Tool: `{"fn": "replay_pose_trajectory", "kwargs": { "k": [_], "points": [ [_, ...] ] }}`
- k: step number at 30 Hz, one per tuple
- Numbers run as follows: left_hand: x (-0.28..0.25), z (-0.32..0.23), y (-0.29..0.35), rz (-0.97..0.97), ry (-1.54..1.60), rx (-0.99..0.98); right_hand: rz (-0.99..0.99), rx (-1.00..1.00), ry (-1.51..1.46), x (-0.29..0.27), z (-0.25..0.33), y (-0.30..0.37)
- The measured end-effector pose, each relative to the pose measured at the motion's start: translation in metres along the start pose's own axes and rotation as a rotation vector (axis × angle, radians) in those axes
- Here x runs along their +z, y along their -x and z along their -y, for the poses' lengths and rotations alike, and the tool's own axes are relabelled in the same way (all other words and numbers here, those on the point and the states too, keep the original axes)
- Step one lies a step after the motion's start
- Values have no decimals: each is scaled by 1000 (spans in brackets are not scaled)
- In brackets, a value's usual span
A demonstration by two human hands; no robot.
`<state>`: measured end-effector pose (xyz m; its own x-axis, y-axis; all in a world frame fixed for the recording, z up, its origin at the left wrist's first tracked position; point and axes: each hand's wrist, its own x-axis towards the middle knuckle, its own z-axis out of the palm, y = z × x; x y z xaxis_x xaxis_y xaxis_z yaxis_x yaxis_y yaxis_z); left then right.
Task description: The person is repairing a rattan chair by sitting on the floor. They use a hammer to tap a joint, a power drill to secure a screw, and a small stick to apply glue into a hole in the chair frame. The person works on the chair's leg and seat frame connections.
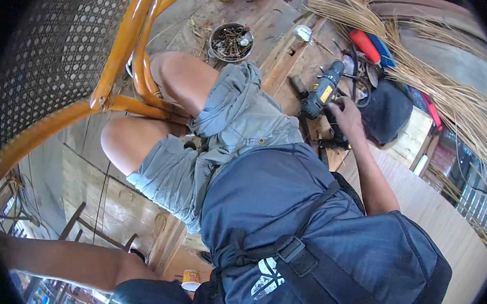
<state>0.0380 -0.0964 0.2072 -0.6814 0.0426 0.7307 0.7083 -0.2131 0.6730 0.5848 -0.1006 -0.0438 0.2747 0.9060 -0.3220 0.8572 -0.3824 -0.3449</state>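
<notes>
On the right, my right hand [346, 115] has its fingers curled at the handle of a dark power drill [319, 96] with a yellow label. The drill's chuck end points toward the far side, and part of its handle is hidden behind the hand. My left arm [66, 263] stretches out to the left edge, and its hand lies outside the picture. A glossy orange-brown cane frame [124, 42] with a dark woven cane panel [53, 48] stands at the left, against my bent knees.
A metal bowl [211, 43] of small nails or screws sits beyond my knees. Long rattan strips [429, 80] lie at the far right. A red-handled tool [365, 46] and a black bag [390, 108] are near the drill. A yellow-and-white cup [191, 278] stands at the lower left.
</notes>
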Motion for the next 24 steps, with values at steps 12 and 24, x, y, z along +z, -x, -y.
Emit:
{"fn": "replay_pose_trajectory", "kwargs": {
  "k": [12,24],
  "points": [
    [-24,67,104,234,-53,-315,23,-169,247,8,-23,21],
    [-40,66,182,505,95,-632,-148,39,332,7,-63,-12]
  ]
}}
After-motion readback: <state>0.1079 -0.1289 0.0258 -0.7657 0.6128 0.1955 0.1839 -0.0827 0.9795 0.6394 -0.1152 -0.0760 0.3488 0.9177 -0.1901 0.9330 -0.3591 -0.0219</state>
